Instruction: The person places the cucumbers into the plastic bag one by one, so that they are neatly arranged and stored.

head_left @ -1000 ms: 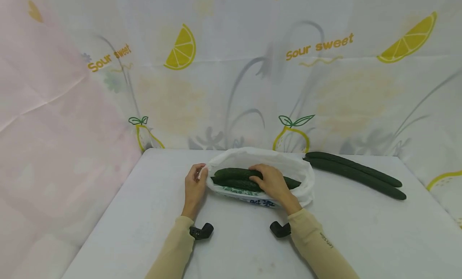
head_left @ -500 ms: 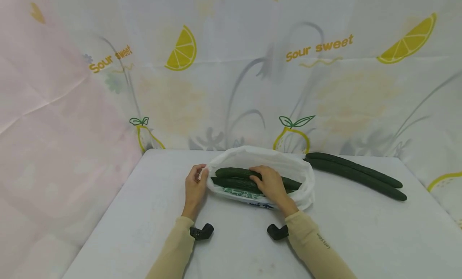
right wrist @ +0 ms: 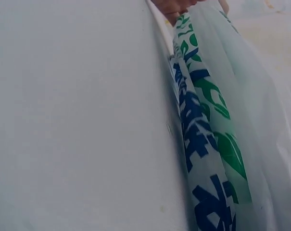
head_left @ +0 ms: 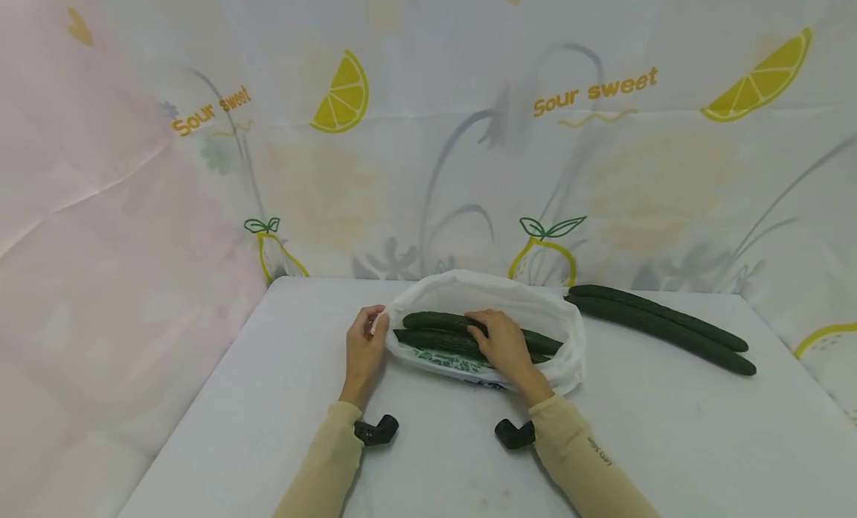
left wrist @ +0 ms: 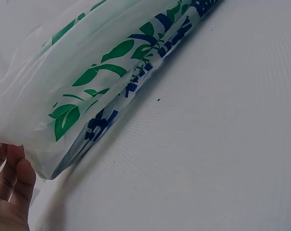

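Note:
A white plastic bag (head_left: 462,281) with green leaf prints and dark blue lettering lies with its mouth spread wide. Inside it, two dark green cucumbers rest side by side, the rear cucumber (head_left: 428,321) and the front cucumber (head_left: 435,341). My left hand (head_left: 364,354) pinches the bag's left edge; its fingers (left wrist: 24,175) show at the bag's corner in the left wrist view. My right hand (head_left: 505,348) reaches into the mouth and grips the rear cucumber, thumb on the near side. In the right wrist view the printed bag side (right wrist: 232,149) hides that grip.
Two more long cucumbers (head_left: 659,324) lie together at the back right of the white table (head_left: 683,443). Behind the table hangs a lemon-printed cloth (head_left: 428,168). A black wrist device (head_left: 378,430) sits on the left wrist, another device (head_left: 515,434) on the right.
The cucumbers in the bag have shifted slightly, with the gap between them wider. My right wrist has moved a little to the left, and the bag's front side has sagged somewhat.

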Action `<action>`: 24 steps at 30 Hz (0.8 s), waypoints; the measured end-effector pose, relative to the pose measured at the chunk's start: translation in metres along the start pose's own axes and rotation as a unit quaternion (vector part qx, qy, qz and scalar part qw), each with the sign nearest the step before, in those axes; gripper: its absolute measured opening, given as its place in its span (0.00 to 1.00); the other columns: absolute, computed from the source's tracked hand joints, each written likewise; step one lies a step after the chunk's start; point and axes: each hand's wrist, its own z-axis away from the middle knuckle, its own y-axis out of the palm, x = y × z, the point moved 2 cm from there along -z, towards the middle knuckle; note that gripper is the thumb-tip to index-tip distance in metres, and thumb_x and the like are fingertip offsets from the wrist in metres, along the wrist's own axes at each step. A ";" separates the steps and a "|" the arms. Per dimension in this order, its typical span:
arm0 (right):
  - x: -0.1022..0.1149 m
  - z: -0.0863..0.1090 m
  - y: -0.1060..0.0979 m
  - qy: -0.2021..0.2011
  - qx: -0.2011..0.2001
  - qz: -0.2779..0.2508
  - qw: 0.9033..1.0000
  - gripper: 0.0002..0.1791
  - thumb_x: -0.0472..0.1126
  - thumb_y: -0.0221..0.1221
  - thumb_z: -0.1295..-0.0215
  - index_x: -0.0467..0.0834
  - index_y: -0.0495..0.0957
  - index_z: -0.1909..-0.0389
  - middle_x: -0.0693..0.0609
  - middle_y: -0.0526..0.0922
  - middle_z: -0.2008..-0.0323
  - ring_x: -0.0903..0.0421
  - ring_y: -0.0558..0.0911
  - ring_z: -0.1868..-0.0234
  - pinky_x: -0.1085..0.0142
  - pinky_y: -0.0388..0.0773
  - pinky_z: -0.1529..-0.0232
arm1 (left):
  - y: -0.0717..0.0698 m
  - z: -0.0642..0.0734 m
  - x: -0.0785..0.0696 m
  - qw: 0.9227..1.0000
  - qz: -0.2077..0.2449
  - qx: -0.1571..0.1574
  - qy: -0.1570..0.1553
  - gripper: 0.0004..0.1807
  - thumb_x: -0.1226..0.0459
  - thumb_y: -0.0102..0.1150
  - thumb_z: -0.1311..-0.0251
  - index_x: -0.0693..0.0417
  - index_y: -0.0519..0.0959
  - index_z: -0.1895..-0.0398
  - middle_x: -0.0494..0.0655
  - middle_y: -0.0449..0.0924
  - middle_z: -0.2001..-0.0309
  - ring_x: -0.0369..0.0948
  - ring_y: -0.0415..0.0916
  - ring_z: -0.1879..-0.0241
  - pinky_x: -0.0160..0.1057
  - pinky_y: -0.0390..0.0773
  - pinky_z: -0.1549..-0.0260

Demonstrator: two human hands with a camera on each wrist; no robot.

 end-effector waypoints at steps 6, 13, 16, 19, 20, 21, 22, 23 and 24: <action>0.002 0.002 0.001 0.016 -0.012 -0.002 1.000 0.15 0.39 0.60 0.37 0.44 0.80 0.49 0.45 0.82 0.52 0.46 0.80 0.50 0.52 0.76 0.51 | 0.000 0.001 0.000 1.000 -0.008 -0.001 0.005 0.13 0.68 0.54 0.35 0.69 0.75 0.52 0.63 0.79 0.55 0.29 0.71 0.65 0.25 0.68 0.70; 0.002 0.003 0.002 0.015 -0.034 0.005 0.999 0.13 0.39 0.61 0.38 0.45 0.81 0.52 0.46 0.83 0.53 0.46 0.81 0.52 0.53 0.77 0.53 | -0.001 0.001 0.000 1.000 -0.014 0.000 0.005 0.13 0.67 0.54 0.35 0.68 0.75 0.53 0.63 0.79 0.55 0.29 0.71 0.64 0.25 0.68 0.69; 0.001 0.004 0.002 0.006 -0.039 0.009 0.999 0.12 0.39 0.60 0.37 0.45 0.81 0.52 0.46 0.83 0.54 0.46 0.81 0.52 0.53 0.77 0.53 | -0.001 0.001 0.000 1.000 -0.012 -0.001 0.003 0.13 0.67 0.54 0.35 0.68 0.76 0.53 0.62 0.79 0.55 0.29 0.71 0.64 0.25 0.68 0.69; 0.000 0.004 0.003 -0.004 -0.040 0.006 0.999 0.12 0.38 0.60 0.37 0.45 0.81 0.53 0.46 0.83 0.54 0.46 0.80 0.52 0.53 0.77 0.53 | -0.001 0.001 0.000 1.000 -0.007 -0.001 0.004 0.13 0.67 0.54 0.35 0.68 0.75 0.53 0.63 0.79 0.55 0.28 0.72 0.64 0.24 0.69 0.68; 0.000 0.005 0.003 -0.007 -0.038 0.003 0.999 0.12 0.38 0.60 0.37 0.45 0.81 0.53 0.46 0.83 0.54 0.47 0.80 0.52 0.53 0.77 0.53 | -0.001 0.001 0.000 1.000 -0.005 -0.001 0.005 0.13 0.68 0.54 0.35 0.68 0.75 0.53 0.63 0.79 0.55 0.28 0.72 0.64 0.24 0.69 0.68; -0.001 0.005 0.003 -0.009 -0.036 0.000 0.999 0.12 0.38 0.60 0.37 0.45 0.81 0.53 0.46 0.82 0.54 0.47 0.80 0.52 0.53 0.76 0.52 | -0.001 0.001 0.000 1.000 -0.004 -0.002 0.007 0.12 0.68 0.54 0.36 0.69 0.75 0.53 0.63 0.79 0.55 0.29 0.72 0.64 0.24 0.70 0.68; -0.002 0.005 0.003 -0.011 -0.033 -0.003 0.999 0.12 0.38 0.59 0.36 0.45 0.81 0.53 0.46 0.82 0.53 0.47 0.80 0.51 0.53 0.76 0.52 | 0.000 0.001 0.000 1.000 -0.004 -0.003 0.009 0.12 0.68 0.54 0.36 0.69 0.75 0.53 0.63 0.79 0.56 0.29 0.72 0.65 0.24 0.70 0.69; -0.002 0.005 0.003 -0.013 -0.031 -0.005 0.999 0.12 0.38 0.59 0.36 0.45 0.81 0.53 0.46 0.82 0.53 0.47 0.80 0.51 0.53 0.76 0.51 | 0.000 0.001 0.000 1.000 -0.002 -0.004 0.010 0.12 0.69 0.54 0.36 0.69 0.75 0.53 0.64 0.79 0.56 0.29 0.72 0.64 0.24 0.70 0.69; -0.002 0.006 0.003 -0.017 -0.030 -0.007 0.999 0.12 0.38 0.59 0.36 0.45 0.81 0.53 0.46 0.82 0.53 0.47 0.80 0.51 0.53 0.76 0.51 | 0.000 0.001 -0.001 1.000 -0.003 -0.006 0.012 0.12 0.69 0.54 0.36 0.69 0.75 0.53 0.64 0.79 0.56 0.30 0.72 0.64 0.24 0.70 0.69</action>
